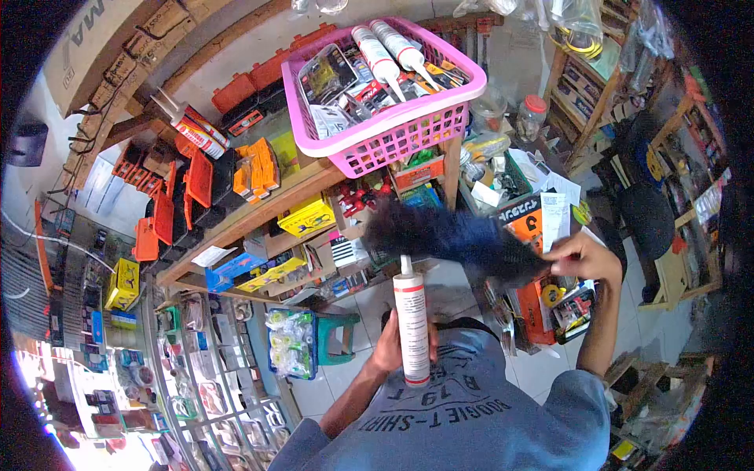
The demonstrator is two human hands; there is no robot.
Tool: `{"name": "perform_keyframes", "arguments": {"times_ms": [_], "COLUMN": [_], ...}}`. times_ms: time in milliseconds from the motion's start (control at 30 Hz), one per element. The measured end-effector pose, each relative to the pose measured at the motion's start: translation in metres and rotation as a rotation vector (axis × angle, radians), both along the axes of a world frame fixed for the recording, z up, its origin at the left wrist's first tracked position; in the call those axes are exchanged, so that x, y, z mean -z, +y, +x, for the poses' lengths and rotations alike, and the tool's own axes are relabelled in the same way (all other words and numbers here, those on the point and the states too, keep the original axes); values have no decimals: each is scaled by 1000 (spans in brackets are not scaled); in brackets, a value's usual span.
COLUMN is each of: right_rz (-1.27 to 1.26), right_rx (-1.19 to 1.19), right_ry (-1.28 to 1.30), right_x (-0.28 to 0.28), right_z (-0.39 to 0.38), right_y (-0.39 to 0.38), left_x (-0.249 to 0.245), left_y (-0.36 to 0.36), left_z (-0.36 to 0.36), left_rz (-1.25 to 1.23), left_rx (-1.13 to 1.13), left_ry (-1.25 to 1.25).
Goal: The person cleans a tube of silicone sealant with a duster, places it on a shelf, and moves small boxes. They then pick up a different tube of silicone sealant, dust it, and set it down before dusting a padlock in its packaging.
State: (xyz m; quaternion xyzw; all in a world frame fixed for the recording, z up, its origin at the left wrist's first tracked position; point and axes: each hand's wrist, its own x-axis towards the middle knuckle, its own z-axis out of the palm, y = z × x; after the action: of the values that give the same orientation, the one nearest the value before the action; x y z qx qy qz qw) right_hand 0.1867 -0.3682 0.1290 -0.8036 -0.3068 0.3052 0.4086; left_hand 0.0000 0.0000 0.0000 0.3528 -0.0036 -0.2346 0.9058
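My left hand (387,344) is wrapped round a white sealant cartridge (411,330) with red bands, held upright in front of my chest with its nozzle pointing up. Out to the right, my right hand (583,257) grips one end of a dark, fluffy duster (463,245). Smeared by motion, the duster stretches leftward from the fingers, and its far end overlaps the tip of the nozzle in this view. Ahead of me, a pink plastic basket (385,147) stands on the wooden shelf, holding two similar sealant cartridges (377,55) and several small packets.
Orange boxes (257,167) and open orange-lidded cases (199,179) line the shelf left of the basket. Below is a yellow box (301,217). A blue crate (292,343) of bottles stands by a green stool (338,339). Orange boxes and papers (555,222) lie near my right arm.
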Motion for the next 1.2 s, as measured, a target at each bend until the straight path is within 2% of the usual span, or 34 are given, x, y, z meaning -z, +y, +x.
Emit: {"name": "perform_keyframes", "arguments": {"times_ms": [67,100,167,200,233,300,333,367,433,467,500,567,633,700,767,867,900,933,967,1000,1033,1067,1100,1167,1200], "right_rz": [-50,17,110,119,115,-79,-37,-36,73,133,132,-135,-54,31,71,107,102,99,-15,-128,-128,-113,-101,-139,-63], "right_rx": [-43,-40,-30,-42,-42,-246,-217,-217,-69,-63,-60,-82,-59,89,76,18,-31,-32,-72,-110,-107,-138,-171,-237,-211], "right_ry": [63,33,-29,25,22,136,191,194,44,-51,-47,383,419,518,526,556,584,588,616,642,644,670,695,674,560], "right_x": [-1,7,16,21,26,37,45,49,54,64,72,81,84,91,100,95,91,88,85,85,87,90,91,80,79], "right_z": [-4,-7,-10,-11,-11,-10,-12,-14,-17,-18,-20,-23,-28,-29,-34,-38,-40,-42,-44,-46,-48,-50,-51,-53,-60], "right_y": [-1,5,4,4,5,8,8,9,13,14,11,5,5,2,4,8,11,16,22,25,27,27,28,49,59], "left_x": [6,6,13,9,11,16,18,19,-1,-19,-14,-12,-8,-10,-19,28,25,14,18,26,35,45,21,16,22], "left_y": [-1,8,6,3,1,-2,-2,1,4,-4,-2,-4,-5,-5,-5,3,2,1,6,17,26,32,32,43,54], "left_z": [-6,-6,0,1,1,-1,-2,-4,0,11,12,7,5,4,7,6,8,16,15,15,17,24,24,27,30], "left_rz": [-97,-78,-429,-404,-408,-383,-363,-362,-90,-157,-325,-214,-222,-230,-156,-73,-31,-502,-501,-476,-450,-360,-321,-322,-324], "left_rx": [-36,-40,-69,-167,-166,-430,-564,-565,-385,-467,-395,-496,-491,-488,-491,-558,-593,-715,-716,-523,-330,-273,-355,-308,-318], "left_ry": [152,156,78,114,111,504,706,710,350,504,391,523,523,525,567,506,472,649,653,523,392,106,313,286,280]}}
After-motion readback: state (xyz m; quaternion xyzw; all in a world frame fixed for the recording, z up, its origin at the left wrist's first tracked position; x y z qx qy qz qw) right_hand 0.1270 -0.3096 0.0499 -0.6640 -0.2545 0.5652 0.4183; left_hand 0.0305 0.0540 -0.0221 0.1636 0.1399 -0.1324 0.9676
